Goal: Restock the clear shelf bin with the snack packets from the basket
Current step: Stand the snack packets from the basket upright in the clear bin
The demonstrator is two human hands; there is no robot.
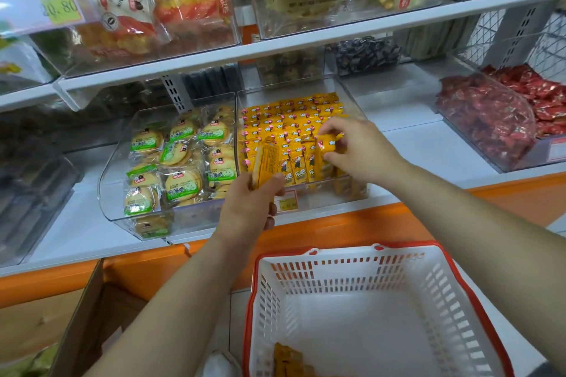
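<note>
Here, packet (330, 142) between right hand (361, 150) thumb, fingertips.

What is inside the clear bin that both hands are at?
Rows of yellow snack packets fill the bin. The right hand, pinching one, covers a few, and the top layer hides anything underneath.

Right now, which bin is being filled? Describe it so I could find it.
On the lower white shelf above the orange ledge, find the clear bin that the left hand and right hand work at. It alone holds rows of small yellow packets; its left neighbour holds round green-labelled biscuits.
</note>
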